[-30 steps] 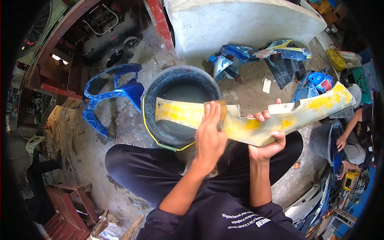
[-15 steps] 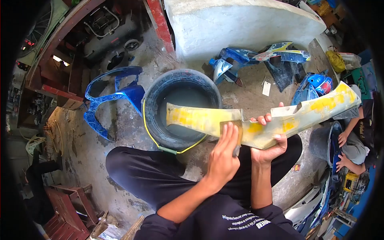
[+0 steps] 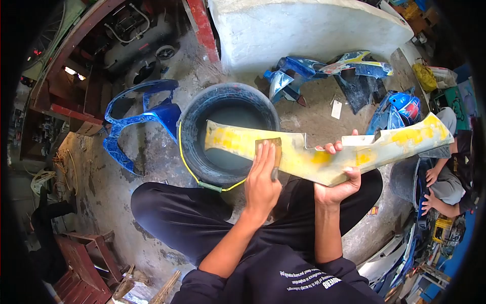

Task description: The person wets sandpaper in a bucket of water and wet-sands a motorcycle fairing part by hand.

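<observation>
At mid-frame, the left hand [image 3: 262,182] is clasping a pad [image 3: 275,142] onto the crosswise panel [image 3: 301,159], the right hand [image 3: 338,188] gripping it farther right.

Soft, diffuse light covers the floor [image 3: 96,202], brightest on the white wall [image 3: 309,35] at its far edge — glare streaks the blue frame [image 3: 167,116], the floor's left edge sinks into shadow; fisheye distortion bends the borders, black vignetting closes the corners — the middle is fairly sharp
</observation>
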Demonstrator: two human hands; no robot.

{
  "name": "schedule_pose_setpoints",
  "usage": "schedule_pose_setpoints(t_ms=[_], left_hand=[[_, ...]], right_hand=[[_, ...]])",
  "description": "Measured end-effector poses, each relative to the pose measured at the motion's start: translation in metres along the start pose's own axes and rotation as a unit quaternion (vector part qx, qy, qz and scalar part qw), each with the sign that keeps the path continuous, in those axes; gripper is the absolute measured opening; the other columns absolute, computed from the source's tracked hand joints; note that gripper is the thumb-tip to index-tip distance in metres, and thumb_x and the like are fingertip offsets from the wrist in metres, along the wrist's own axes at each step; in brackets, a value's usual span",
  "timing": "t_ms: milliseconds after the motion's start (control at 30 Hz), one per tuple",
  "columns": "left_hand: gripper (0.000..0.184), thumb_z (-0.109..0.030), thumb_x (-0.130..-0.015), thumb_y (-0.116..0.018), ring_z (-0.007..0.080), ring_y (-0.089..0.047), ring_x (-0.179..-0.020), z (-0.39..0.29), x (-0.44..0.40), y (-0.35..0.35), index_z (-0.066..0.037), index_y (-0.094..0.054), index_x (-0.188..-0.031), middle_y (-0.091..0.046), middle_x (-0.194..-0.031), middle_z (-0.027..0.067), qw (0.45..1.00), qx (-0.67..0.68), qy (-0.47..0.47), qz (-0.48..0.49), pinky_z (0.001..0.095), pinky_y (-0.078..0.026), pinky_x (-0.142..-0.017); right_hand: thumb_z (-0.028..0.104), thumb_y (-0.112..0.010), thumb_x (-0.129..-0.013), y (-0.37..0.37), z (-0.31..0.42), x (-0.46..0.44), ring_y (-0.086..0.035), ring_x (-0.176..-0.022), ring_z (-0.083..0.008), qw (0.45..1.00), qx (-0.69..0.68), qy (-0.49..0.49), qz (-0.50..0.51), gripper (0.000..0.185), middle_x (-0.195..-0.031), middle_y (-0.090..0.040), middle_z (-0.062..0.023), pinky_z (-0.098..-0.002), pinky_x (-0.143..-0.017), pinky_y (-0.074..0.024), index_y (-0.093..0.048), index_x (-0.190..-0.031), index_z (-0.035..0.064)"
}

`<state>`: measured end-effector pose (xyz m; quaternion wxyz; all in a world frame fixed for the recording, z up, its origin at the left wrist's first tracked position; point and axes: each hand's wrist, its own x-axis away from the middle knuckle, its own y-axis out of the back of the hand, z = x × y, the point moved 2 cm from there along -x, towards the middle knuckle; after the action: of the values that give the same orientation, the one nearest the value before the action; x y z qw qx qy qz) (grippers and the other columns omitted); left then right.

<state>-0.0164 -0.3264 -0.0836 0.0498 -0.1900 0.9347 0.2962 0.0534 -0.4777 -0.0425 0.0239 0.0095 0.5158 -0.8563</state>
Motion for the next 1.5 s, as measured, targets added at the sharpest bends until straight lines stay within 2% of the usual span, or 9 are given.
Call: schedule_pose_setpoints(t_ms=[233,333,567,667,900,1033,1233,1367,1500], left_hand=[[0.08,0.011,-0.07,-0.054,0.0371,-0.043,-0.148,-0.04,0.034,-0.007,0.001,-0.053,-0.149,-0.05,-0.155,0.022,0.993,0.066,-0.089,0.05,0.0509,-0.036,-0.121],[0.079,0.012,-0.069,-0.053,0.0381,-0.045,-0.147,-0.009,0.02,-0.006,0.002,-0.054,-0.148,-0.053,-0.152,0.0224,1.0,0.03,0.003,-0.007,0.0507,-0.037,-0.121],[0.077,0.01,-0.068,-0.053,0.0386,-0.046,-0.146,-0.046,0.035,-0.006,0.0,-0.058,-0.145,-0.054,-0.152,0.0219,0.993,0.085,-0.079,0.038,0.0499,-0.036,-0.121],[0.076,0.011,-0.069,-0.053,0.037,-0.046,-0.146,-0.005,0.024,-0.007,-0.001,-0.06,-0.144,-0.054,-0.152,0.0209,0.999,0.026,0.023,-0.008,0.0493,-0.039,-0.119],[0.076,0.011,-0.069,-0.05,0.038,-0.047,-0.145,-0.037,0.033,-0.005,-0.001,-0.06,-0.143,-0.058,-0.149,0.0207,0.991,0.102,-0.079,0.024,0.0469,-0.037,-0.122],[0.075,0.014,-0.071,-0.048,0.0392,-0.047,-0.144,0.002,0.015,-0.005,0.0,-0.06,-0.143,-0.057,-0.148,0.022,0.997,0.057,0.031,-0.031,0.0462,-0.037,-0.122],[0.073,0.017,-0.068,-0.043,0.0397,-0.051,-0.142,-0.037,0.031,-0.005,0.002,-0.066,-0.136,-0.062,-0.142,0.0239,0.989,0.124,-0.082,0.012,0.046,-0.037,-0.121],[0.074,0.017,-0.069,-0.046,0.0389,-0.049,-0.143,0.024,0.012,-0.005,0.002,-0.062,-0.14,-0.059,-0.146,0.0227,0.998,0.041,0.014,-0.038,0.0447,-0.036,-0.123],[0.076,0.016,-0.066,-0.047,0.0401,-0.049,-0.143,-0.001,0.024,-0.008,0.001,-0.063,-0.14,-0.059,-0.146,0.0233,0.998,0.051,-0.002,-0.025,0.0455,-0.036,-0.123]], right_hand=[[0.017,-0.058,-0.074,-0.004,-0.005,-0.001,-0.055,-0.102,-0.0276,1.0,0.009,0.019,-0.004,0.096,-0.11,-0.056,-0.0144,-0.0494,-0.105,-0.0423,-0.025,-0.164,0.0144],[0.018,-0.059,-0.074,-0.003,-0.005,0.003,-0.055,-0.102,-0.0273,0.999,0.018,0.026,-0.009,0.095,-0.11,-0.055,-0.0141,-0.0507,-0.106,-0.0423,-0.027,-0.163,0.0143],[0.017,-0.058,-0.074,-0.007,-0.006,0.004,-0.055,-0.102,-0.028,0.999,0.017,0.034,0.003,0.099,-0.11,-0.056,-0.0152,-0.0487,-0.106,-0.0422,-0.021,-0.165,0.0151],[0.018,-0.058,-0.073,-0.004,-0.006,0.004,-0.055,-0.101,-0.0268,0.999,0.032,0.033,-0.022,0.096,-0.109,-0.055,-0.0136,-0.0514,-0.106,-0.0426,-0.025,-0.163,0.0148],[0.018,-0.057,-0.074,-0.01,-0.002,0.005,-0.055,-0.101,-0.0272,0.999,0.017,0.038,0.008,0.099,-0.108,-0.056,-0.0143,-0.0487,-0.105,-0.0424,-0.021,-0.165,0.0152],[0.019,-0.059,-0.073,-0.005,-0.005,0.006,-0.055,-0.101,-0.0264,0.999,0.032,0.036,-0.015,0.096,-0.109,-0.055,-0.0133,-0.051,-0.105,-0.043,-0.025,-0.163,0.014],[0.02,-0.059,-0.074,-0.003,-0.002,0.004,-0.056,-0.1,-0.0263,0.999,0.028,0.031,-0.009,0.095,-0.109,-0.055,-0.0129,-0.0515,-0.106,-0.0431,-0.027,-0.162,0.0138],[0.02,-0.059,-0.074,0.002,-0.001,0.004,-0.056,-0.101,-0.0264,0.999,0.018,0.017,-0.023,0.094,-0.11,-0.055,-0.0128,-0.0519,-0.105,-0.0433,-0.028,-0.162,0.014],[0.021,-0.059,-0.075,0.001,-0.003,0.004,-0.056,-0.102,-0.0263,1.0,0.026,0.014,-0.011,0.093,-0.111,-0.055,-0.0127,-0.0521,-0.106,-0.0432,-0.028,-0.162,0.0134]])
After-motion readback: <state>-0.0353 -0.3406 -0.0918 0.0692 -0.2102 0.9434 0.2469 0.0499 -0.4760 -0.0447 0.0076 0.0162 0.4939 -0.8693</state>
